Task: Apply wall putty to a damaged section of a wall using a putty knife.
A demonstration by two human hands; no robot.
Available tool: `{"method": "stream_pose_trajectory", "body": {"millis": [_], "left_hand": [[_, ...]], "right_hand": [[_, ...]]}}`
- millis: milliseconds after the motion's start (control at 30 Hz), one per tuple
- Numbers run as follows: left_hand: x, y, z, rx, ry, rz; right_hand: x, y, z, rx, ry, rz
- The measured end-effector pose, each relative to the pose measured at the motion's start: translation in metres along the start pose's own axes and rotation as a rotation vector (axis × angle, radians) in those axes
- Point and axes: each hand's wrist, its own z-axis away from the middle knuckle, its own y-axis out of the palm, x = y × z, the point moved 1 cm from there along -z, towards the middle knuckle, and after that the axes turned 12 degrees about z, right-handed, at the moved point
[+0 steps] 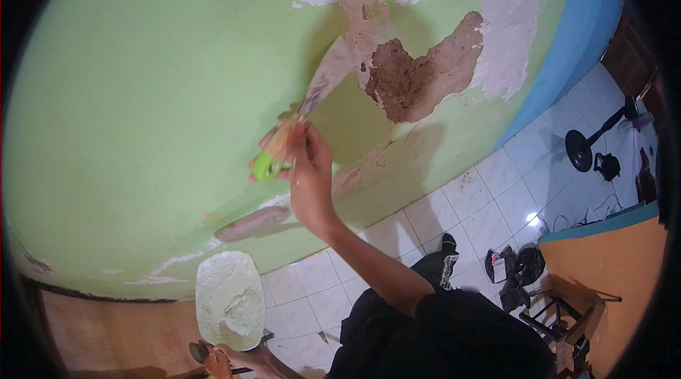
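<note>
My right hand (pixel 309 173) is closed around the handle of a putty knife (pixel 328 75), which has a pale wooden-looking grip and a bright green end. The blade's tip lies against the green wall (pixel 163 81), at the left border of a patch of fresh pinkish-white filler. Beside it is a bare brown hollow (pixel 425 81) where the paint and plaster are gone. Low at the left, my left hand (pixel 245 359) grips the bottom edge of a pale rectangular tray (pixel 206 294), spread with creamy white putty. Its fingers are partly hidden.
White filler patches (pixel 514 31) mark the wall above and to the right. White floor tiles (pixel 496 173) run below. At the right are a black fan (pixel 580 150), black plastic bags (pixel 514 269), an orange partition (pixel 610 272) and a dark stool (pixel 567 315). A brown wooden surface (pixel 106 329) is lower left.
</note>
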Motion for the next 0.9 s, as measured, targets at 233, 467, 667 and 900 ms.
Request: {"method": "stream_pose_trajectory", "body": {"millis": [233, 467, 667, 900], "left_hand": [[0.002, -0.002, 0.008, 0.031, -0.001, -0.024], [0.011, 0.000, 0.016, -0.009, 0.064, -0.053], [0.005, 0.010, 0.036, -0.012, 0.067, -0.048], [-0.010, 0.070, 0.076, -0.187, 0.124, 0.009]], "right_hand": [[0.014, -0.017, -0.023, -0.086, -0.111, -0.020], [-0.019, -0.034, 0.038, 0.155, -0.088, 0.466], [0.062, -0.121, 0.016, 0.265, -0.340, 1.189], [0.185, -0.087, -0.051, 0.320, -0.627, 1.490]]}}
